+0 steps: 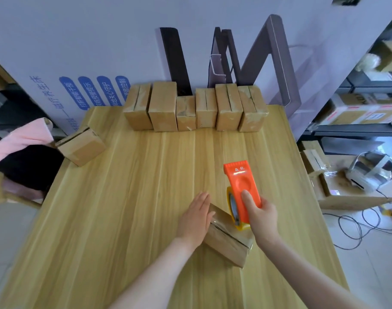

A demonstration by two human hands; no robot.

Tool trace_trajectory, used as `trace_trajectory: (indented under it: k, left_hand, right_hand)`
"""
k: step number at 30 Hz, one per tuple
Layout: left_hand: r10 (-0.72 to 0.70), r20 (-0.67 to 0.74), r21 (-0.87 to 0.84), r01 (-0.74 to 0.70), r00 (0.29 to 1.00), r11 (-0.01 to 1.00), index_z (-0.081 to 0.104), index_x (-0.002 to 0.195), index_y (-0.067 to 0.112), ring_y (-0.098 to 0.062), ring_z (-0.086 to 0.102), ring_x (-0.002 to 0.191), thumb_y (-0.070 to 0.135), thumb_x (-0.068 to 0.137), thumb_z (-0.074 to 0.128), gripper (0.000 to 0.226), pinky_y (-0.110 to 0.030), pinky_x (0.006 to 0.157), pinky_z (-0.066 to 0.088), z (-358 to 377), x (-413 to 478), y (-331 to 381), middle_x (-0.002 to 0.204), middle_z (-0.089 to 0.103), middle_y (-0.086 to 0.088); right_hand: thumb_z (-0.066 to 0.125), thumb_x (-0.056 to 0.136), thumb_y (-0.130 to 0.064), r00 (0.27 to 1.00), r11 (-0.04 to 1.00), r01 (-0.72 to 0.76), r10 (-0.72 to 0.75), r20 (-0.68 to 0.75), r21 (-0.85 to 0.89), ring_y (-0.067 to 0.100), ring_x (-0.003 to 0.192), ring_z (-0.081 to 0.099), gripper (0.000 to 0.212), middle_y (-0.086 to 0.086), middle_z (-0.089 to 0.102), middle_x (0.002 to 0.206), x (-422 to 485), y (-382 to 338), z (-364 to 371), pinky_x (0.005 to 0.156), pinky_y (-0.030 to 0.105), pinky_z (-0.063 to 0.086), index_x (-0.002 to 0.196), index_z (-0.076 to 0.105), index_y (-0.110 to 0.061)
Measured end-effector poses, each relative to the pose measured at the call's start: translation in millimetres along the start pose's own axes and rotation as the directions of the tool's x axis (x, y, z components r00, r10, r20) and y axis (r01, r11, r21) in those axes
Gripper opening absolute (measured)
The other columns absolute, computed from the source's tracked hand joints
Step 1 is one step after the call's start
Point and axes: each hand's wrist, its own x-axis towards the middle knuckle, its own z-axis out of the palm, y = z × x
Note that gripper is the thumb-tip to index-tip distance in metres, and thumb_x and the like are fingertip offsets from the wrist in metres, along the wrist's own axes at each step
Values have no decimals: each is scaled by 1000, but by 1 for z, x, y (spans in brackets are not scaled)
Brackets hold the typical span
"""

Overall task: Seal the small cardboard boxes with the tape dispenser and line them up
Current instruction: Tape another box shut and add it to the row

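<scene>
Box in hand: a small cardboard box (227,239) lies low and right of centre in the frame, on the wooden table (114,197), its top seam running away from the viewer.
Left hand: the left hand (196,217) is flat and open, fingers together, pressed against the box's left side to steady it; it grips nothing.
Right hand: the right hand (260,217) is wrapped around the orange tape dispenser (243,190), thumb on its flat face, the roll end resting on the box's top.
Handling, box: likely light and thin-walled, so it would slide or dent; bracing its side walls looks wiser than pressing on the flaps.
Handling, dispenser: rigid plastic, best held by its body, away from the far cutting edge.
Row: six boxes (195,108) stand side by side along the table's far edge, upper centre.
Stray box: one more box (81,144) sits tilted at the left edge.
Progress: taping appears under way on this box.
</scene>
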Motion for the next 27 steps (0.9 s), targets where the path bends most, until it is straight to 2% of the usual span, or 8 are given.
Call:
trace_trajectory:
  k: [4,8,11,14,20,22,25,27]
  left_hand:
    - [-12,32,-58,14,999,998,24,151,17,-8,17,145,36,103,31,52,-19,115,13,-2,2,-5,159,19,7]
    - [-71,103,-242,94,992,966,27,150,20,-7,22,143,34,100,43,54,-23,115,21,-4,8,-10,157,23,10]
    - [-151,203,-440,228,967,868,28,149,23,-6,26,142,33,96,53,59,-22,113,21,-9,11,-14,155,29,9]
    - [-178,289,-552,316,941,772,27,149,23,-6,28,140,33,97,54,60,-17,106,20,-13,12,-16,153,32,10]
    - [-254,427,-621,485,868,616,34,147,25,-15,38,136,40,95,55,59,-28,111,31,-16,15,-18,149,39,5]
    - [-284,465,-631,539,839,558,38,145,25,-15,46,129,42,93,57,57,-34,110,37,-17,15,-18,141,47,6]
    - [-332,496,-648,597,802,473,49,132,20,-14,60,108,42,92,59,47,-30,96,48,-18,9,-14,121,62,4]
    - [-381,441,-679,580,813,451,53,123,19,-13,62,101,39,93,58,36,-23,85,49,-18,-1,-7,114,65,2]
  right_hand:
    - [66,89,-29,997,995,81,-82,-11,-66,3,47,53,24,1,61,58,-5,3,4,47,19,44,69,62,-17]
    - [67,88,-33,997,995,77,-78,-23,-62,17,54,61,22,3,65,60,-9,2,5,52,31,51,70,63,-21]
    - [67,86,-39,997,998,55,-57,-51,-27,29,56,63,27,13,67,64,-9,3,4,52,38,53,71,63,-17]
    - [64,90,-31,998,999,46,-47,-45,-17,21,56,59,24,15,65,68,-9,3,3,47,28,51,71,61,-17]
    - [64,90,-30,998,998,60,-60,-28,-6,23,59,61,21,13,66,70,-12,4,3,50,33,54,72,61,-20]
    - [64,90,-30,998,998,65,-65,-15,-16,23,59,60,21,14,67,71,-12,4,3,47,28,52,73,62,-18]
    - [64,91,-28,998,998,67,-67,10,-8,21,57,59,22,15,66,70,-11,3,2,40,19,45,75,63,-13]
    - [64,90,-31,997,997,68,-68,34,-20,21,58,60,23,16,67,70,-10,1,0,46,25,49,75,64,-13]
